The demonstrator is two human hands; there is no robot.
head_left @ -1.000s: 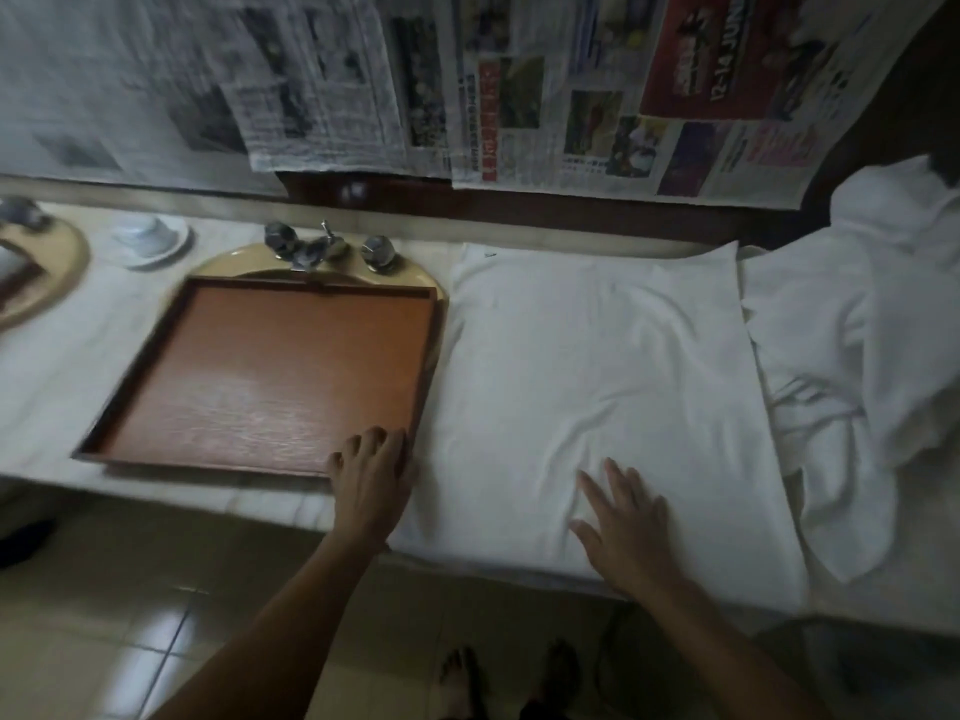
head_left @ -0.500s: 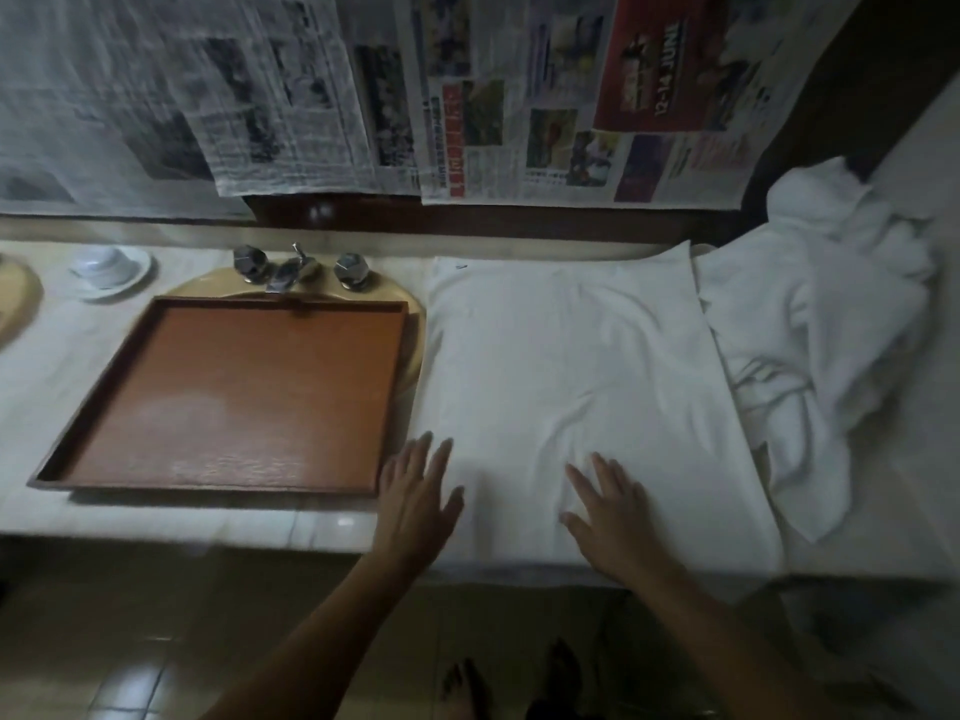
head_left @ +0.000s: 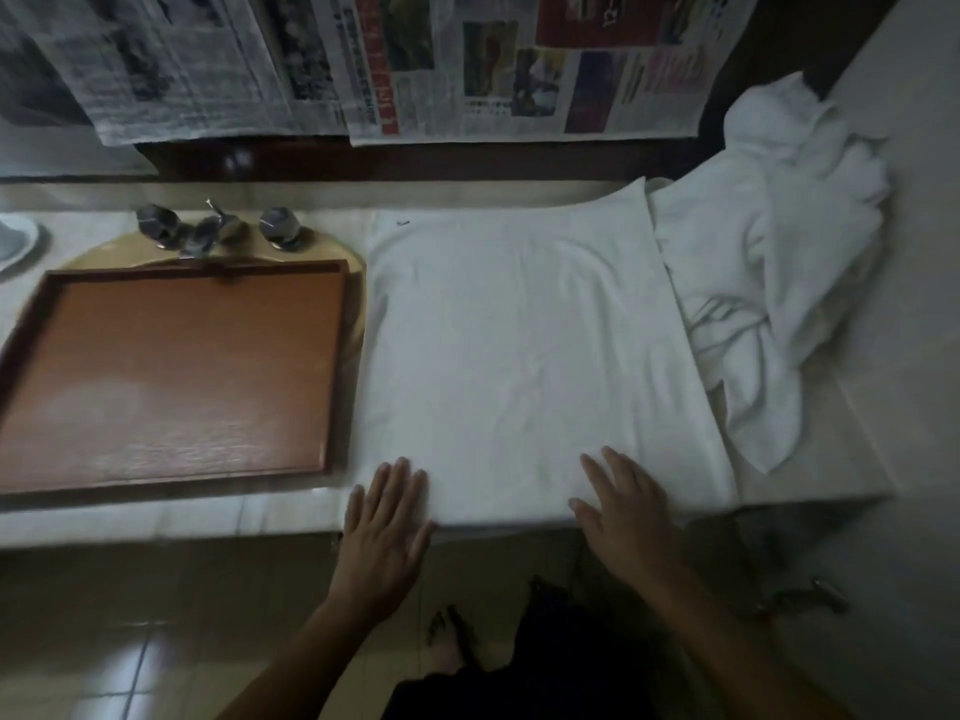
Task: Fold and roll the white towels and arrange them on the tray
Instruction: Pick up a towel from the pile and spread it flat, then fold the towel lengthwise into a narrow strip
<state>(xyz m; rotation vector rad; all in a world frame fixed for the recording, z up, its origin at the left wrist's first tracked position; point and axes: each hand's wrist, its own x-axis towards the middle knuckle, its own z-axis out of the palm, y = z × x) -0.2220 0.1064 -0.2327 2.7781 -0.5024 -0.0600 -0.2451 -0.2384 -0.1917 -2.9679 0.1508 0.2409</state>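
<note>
The left hand point(head_left: 387, 522) lies flat with straight fingers, its fingertips on the near left corner of the spread white towel point(head_left: 519, 356) and its palm hanging past the tabletop point(head_left: 156, 517) edge. The right hand point(head_left: 626, 506) is also flat, fingers spread and pressing the same towel's near edge; neither hand grips anything.

1 second ago the left hand rested on the near right corner of the tray point(head_left: 171, 371). It has since crossed to the towel, while the right hand has stayed near the same place on the cloth. The towel still lies unfolded.

The towel is spread in 1 layer just right of the brown wooden tray, which holds nothing. The tray sits over a beige basin point(head_left: 356, 283), with a metal tap and 2 knobs point(head_left: 208, 231) behind it. A white saucer point(head_left: 13, 241) shows at the far left edge. A crumpled heap of white towels point(head_left: 779, 252) lies right of the spread one, touching its far right corner.

Newspaper sheets point(head_left: 415, 70) hang on the wall behind; their print is too blurred to read. A small dark mark point(head_left: 402, 222) sits near the towel's far left corner. Bare feet point(head_left: 447, 641) stand on the tiled floor below.
</note>
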